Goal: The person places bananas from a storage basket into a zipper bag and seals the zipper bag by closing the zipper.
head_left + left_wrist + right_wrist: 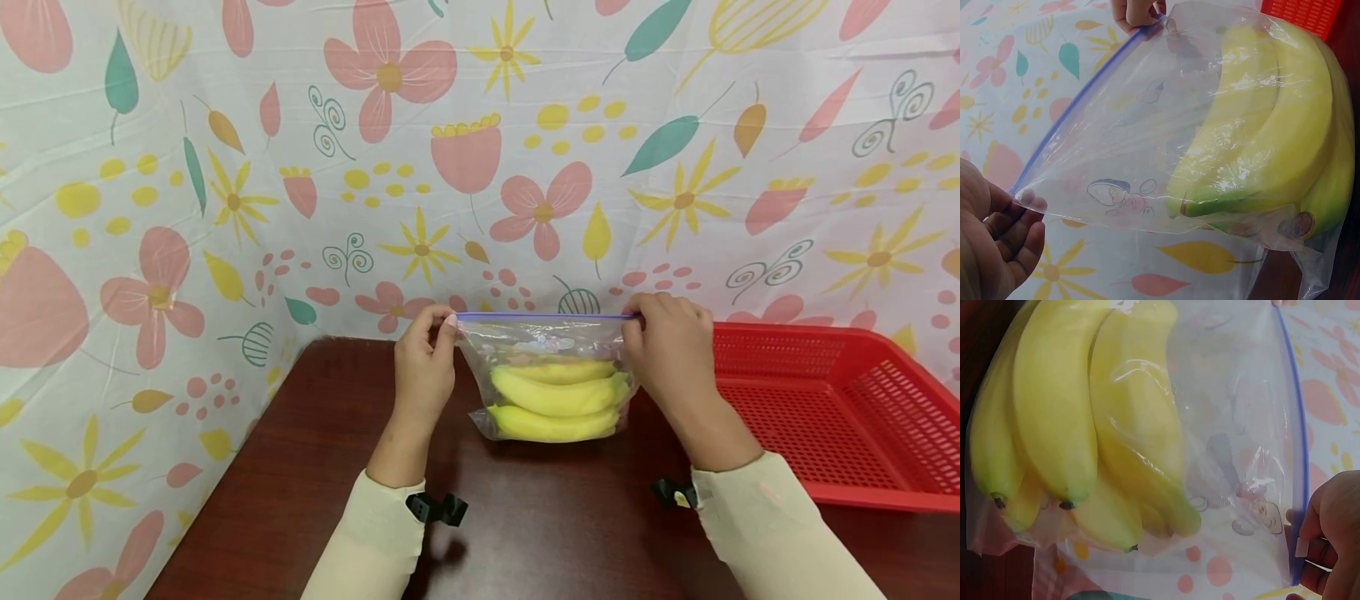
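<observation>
A clear zip bag (540, 337) with a purple zip strip along its top hangs between both hands. Inside lie several yellow bananas (558, 393) with greenish tips, stacked toward the bag's bottom. My left hand (424, 358) pinches the bag's left top corner between thumb and fingers. At the opposite end of the zip strip (1300, 444), my right hand (1338, 534) grips the corner, with a small whitish tab (1302, 547) by its fingers. The strip is stretched straight, and cartoon prints show on the film. The head view does not show clearly whether the bag's bottom touches the table.
A red plastic basket (832, 333) with a perforated floor stands on the right, beside my right forearm. Under everything is a dark brown table (547, 517). A flower-printed cloth (480, 250) hangs behind the table and along its left side.
</observation>
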### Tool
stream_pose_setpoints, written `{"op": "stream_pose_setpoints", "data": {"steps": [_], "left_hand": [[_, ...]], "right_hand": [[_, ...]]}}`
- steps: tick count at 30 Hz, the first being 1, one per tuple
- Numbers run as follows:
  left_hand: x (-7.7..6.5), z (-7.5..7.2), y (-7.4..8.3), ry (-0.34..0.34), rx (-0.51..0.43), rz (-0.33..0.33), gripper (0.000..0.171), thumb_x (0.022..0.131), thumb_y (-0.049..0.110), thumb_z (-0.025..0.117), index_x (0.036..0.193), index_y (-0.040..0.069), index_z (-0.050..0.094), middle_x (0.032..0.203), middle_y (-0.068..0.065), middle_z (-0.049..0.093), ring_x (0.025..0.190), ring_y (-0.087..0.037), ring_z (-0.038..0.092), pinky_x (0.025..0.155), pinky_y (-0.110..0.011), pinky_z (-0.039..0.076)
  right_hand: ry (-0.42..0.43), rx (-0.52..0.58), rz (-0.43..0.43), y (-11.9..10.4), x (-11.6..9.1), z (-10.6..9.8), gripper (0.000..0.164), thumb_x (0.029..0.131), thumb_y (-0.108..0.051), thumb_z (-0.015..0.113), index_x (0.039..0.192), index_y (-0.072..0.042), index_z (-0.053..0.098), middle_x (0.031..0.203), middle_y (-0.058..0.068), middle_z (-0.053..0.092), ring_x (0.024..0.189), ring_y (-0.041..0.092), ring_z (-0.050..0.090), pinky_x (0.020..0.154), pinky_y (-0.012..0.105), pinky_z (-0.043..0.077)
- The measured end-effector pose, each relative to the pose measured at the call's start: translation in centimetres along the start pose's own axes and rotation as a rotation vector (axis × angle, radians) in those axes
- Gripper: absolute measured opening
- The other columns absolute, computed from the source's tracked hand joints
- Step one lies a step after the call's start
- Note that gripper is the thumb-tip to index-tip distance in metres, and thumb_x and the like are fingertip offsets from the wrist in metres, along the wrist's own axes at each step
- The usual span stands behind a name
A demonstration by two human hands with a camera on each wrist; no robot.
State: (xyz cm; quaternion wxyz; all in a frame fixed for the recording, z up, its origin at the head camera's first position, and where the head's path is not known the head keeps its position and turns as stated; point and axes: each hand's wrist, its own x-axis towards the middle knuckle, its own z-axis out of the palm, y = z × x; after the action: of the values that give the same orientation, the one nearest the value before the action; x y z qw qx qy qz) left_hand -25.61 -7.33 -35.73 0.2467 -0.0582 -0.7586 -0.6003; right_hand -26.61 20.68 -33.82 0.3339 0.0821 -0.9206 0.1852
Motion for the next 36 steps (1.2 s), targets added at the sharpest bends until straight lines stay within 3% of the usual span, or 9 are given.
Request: {"op": "stream_pose_setpoints", "data": {"steps": [14,24,30,36], "left_hand": [[0.0,-0.1,-1.1,0.013,-0.002,0.062,0.017,0.099,0.026,0.055,0.1,0.013,0.066,0.087,-0.006,0.068,0.081,-0.019,0.063,0.073,-0.029,0.048],[-0.3,0.0,-0.3,-0.022,-0.017,0.069,0.015,0.099,0.025,0.055,0.099,0.012,0.063,0.086,-0.003,0.066,0.078,-0.021,0.062,0.07,-0.024,0.049],[-0.5,0.0,0.2,-0.042,-0.023,0.065,0.015,0.099,0.026,0.055,0.099,0.013,0.063,0.087,-0.003,0.066,0.076,-0.02,0.061,0.067,-0.025,0.048],[-0.8,0.1,0.5,-0.07,-0.015,0.074,0.016,0.099,0.028,0.055,0.1,0.014,0.063,0.087,-0.002,0.066,0.078,-0.021,0.063,0.067,-0.026,0.048]], "right_hand": [[0.006,-0.003,0.011,0.8,0.0,-0.4,0.017,0.09,-0.01,0.049,0.092,-0.003,0.065,0.093,0.019,0.067,0.093,0.04,0.053,0.092,0.055,0.033],[0.021,0.009,0.028,1.1,-0.4,-0.2,0.018,0.088,-0.008,0.05,0.093,0.0,0.065,0.093,0.023,0.066,0.09,0.041,0.052,0.091,0.055,0.033],[0.068,0.048,-0.005,0.8,-0.7,-0.2,0.018,0.085,-0.009,0.052,0.092,0.0,0.067,0.099,0.021,0.06,0.098,0.041,0.049,0.091,0.057,0.033],[0.123,0.068,-0.095,0.2,-0.8,0.0,0.019,0.082,-0.009,0.056,0.093,0.0,0.068,0.102,0.022,0.055,0.103,0.043,0.049,0.092,0.058,0.033]]}}
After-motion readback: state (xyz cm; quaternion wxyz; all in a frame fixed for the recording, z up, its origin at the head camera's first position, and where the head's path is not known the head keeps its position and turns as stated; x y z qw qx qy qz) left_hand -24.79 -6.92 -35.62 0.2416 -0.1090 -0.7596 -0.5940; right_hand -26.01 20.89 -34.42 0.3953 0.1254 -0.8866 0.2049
